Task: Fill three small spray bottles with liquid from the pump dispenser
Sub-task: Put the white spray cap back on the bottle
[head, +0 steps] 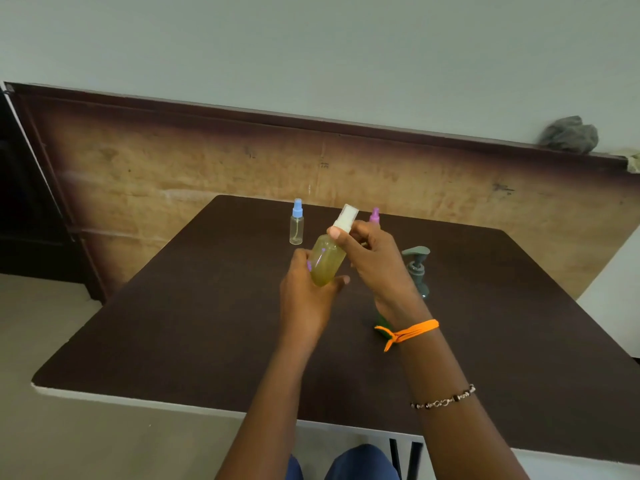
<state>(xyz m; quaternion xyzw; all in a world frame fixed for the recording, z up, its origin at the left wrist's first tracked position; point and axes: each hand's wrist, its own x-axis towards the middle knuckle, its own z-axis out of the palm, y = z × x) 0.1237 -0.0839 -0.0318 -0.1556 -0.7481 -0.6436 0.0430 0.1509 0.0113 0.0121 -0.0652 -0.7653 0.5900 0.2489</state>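
Head view — pump dispenser (417,271) partly behind right hand (375,265).

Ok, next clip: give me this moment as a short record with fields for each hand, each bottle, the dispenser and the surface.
left hand: grips body of white-capped bottle
right hand: pinches its white spray top
white-capped bottle: tilted, holds yellowish liquid
blue-capped bottle: upright on table, looks empty
purple-capped bottle: mostly hidden behind right hand
pump dispenser: grey, on table, right of hands
table: dark brown

You sit in what is probably a plain workroom: a dark laminate table (194,341), a bare pale wall (311,46), cardboard sheeting (173,168) propped behind.
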